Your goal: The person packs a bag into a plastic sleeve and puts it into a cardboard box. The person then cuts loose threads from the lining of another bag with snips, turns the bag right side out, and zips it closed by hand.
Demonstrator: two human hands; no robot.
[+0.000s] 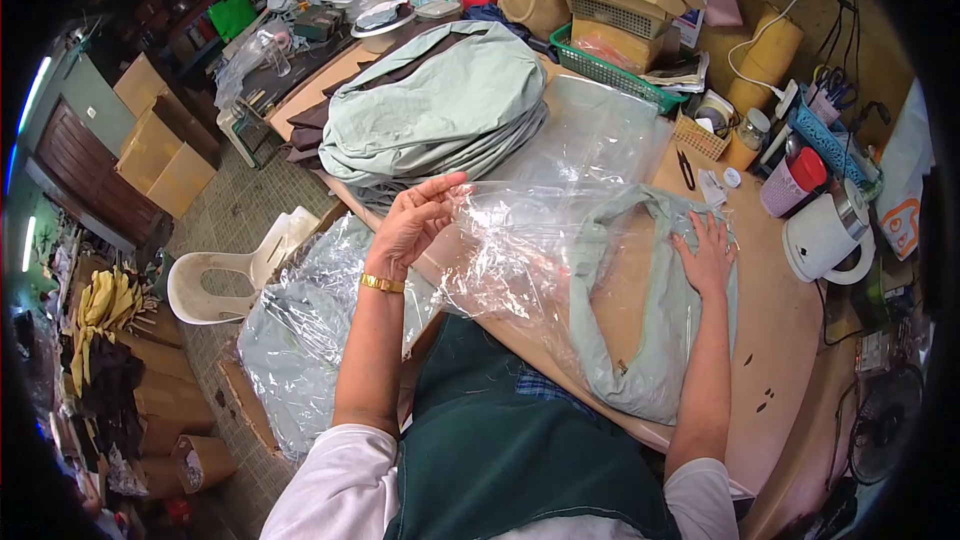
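My left hand (415, 221) pinches the edge of a clear plastic bag (505, 260), lifting it above the table's near edge. The bag stretches right toward a folded pale green fabric piece (622, 350), which has a long opening and a small metal-coloured part at its lower end. My right hand (708, 252) lies on this fabric with fingers spread, pressing its upper right part to the table. How far the fabric reaches into the bag is hard to make out through the glare.
Pale green fabric pieces (430, 105) are piled at the back. More clear bags (605, 130) lie beside them. A bagged stack (310, 330) sits low on the left near a plastic chair (235, 275). Black snips (686, 170), a white kettle (825, 240) and baskets (620, 70) line the right and back.
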